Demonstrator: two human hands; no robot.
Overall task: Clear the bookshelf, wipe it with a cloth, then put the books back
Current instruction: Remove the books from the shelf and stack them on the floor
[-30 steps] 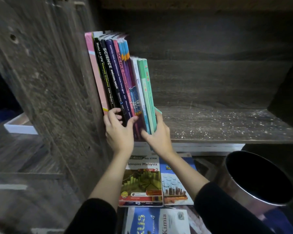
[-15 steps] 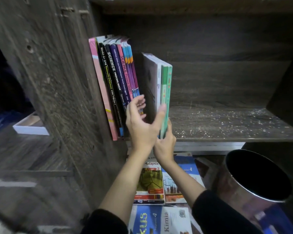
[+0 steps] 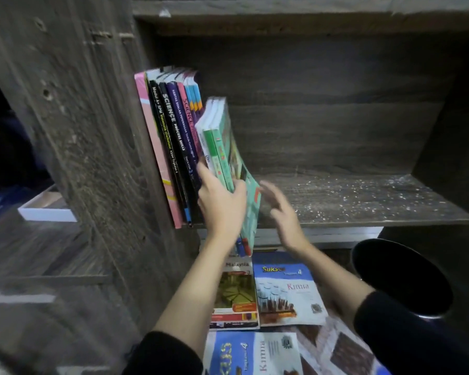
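Left fingers (image 3: pixel 239 190) round tilted green books (image 3: pixel 219 147)

Upright books (image 3: pixel 171 136) at shelf (image 3: pixel 363 204) left end, tilted books (image 3: pixel 220 147) right of them, flat books (image 3: pixel 284 290) below

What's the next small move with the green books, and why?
Likely: close the right hand on the green books and lower them to the floor books. The left hand alone grips the tilted bundle, its bottom past the shelf edge; the right hand is open beside it. The shelf is speckled with dust, so not yet wiped.
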